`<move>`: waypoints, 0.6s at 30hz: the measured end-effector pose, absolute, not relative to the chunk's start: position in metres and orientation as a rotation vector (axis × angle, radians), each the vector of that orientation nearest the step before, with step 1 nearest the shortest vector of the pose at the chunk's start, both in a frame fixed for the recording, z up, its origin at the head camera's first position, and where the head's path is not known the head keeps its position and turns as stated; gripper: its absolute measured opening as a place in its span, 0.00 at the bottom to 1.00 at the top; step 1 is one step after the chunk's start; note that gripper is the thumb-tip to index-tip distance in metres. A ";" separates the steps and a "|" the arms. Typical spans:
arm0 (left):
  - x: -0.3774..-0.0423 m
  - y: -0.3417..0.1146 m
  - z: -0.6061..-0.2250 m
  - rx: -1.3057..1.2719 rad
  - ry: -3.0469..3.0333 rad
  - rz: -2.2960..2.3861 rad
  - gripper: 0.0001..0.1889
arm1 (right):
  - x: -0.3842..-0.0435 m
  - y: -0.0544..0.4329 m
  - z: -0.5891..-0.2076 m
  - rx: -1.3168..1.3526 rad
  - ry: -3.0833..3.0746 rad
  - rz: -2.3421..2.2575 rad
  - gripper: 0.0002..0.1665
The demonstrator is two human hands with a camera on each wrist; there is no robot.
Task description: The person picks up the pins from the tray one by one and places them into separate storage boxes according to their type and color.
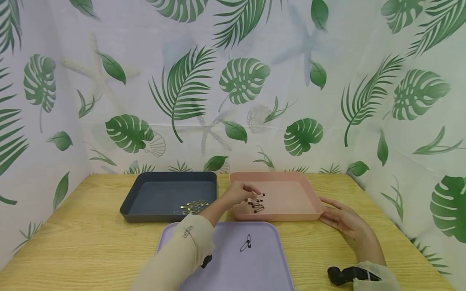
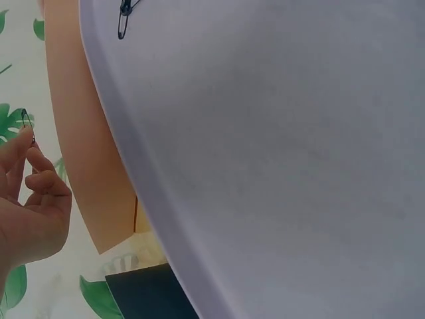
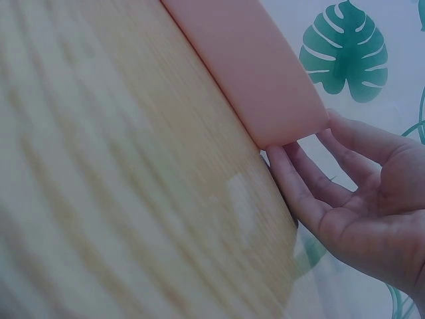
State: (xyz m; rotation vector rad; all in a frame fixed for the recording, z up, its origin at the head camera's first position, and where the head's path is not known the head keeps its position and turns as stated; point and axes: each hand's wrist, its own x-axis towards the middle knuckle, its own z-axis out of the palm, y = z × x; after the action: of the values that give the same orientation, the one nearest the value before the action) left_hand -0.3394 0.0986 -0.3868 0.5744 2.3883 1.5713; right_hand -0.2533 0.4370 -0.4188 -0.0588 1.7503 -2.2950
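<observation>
Over the left part of the pink tray point(image 1: 287, 216), my left hand point(image 1: 238, 193) pinches a dark safety pin point(image 2: 28, 126) between thumb and fingertips. Just below it, several black safety pins point(image 1: 259, 208) lie in that tray. My right hand point(image 1: 342, 220) holds the tray's front right corner. The right wrist view shows its fingers point(image 3: 302, 183) spread over the height of the pink wall. Two black safety pins point(image 1: 248, 242) lie close together on the purple tray point(image 1: 255, 270), beneath and right of my left forearm.
A dark blue-grey tray point(image 1: 145, 217) stands at the back left, with several yellow safety pins point(image 1: 191, 207) near its front right corner, partly behind my left forearm. All the trays stand on a wooden table point(image 1: 80, 242). A leaf-patterned cloth point(image 1: 269, 133) hangs behind.
</observation>
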 end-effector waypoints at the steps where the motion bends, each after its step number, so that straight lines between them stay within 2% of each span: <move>1: -0.341 0.100 -0.387 0.566 2.399 1.566 0.06 | -0.254 0.437 -0.419 -0.059 1.750 -2.296 0.21; 18: -0.344 0.107 -0.388 0.512 2.437 1.551 0.05 | -0.253 0.437 -0.420 -0.069 1.749 -2.294 0.21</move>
State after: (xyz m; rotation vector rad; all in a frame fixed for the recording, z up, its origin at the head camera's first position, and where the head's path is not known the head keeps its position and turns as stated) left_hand -0.3443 0.1069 -0.3883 0.5120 2.4368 1.5508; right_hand -0.2530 0.4375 -0.4197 -0.0686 1.7491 -2.2942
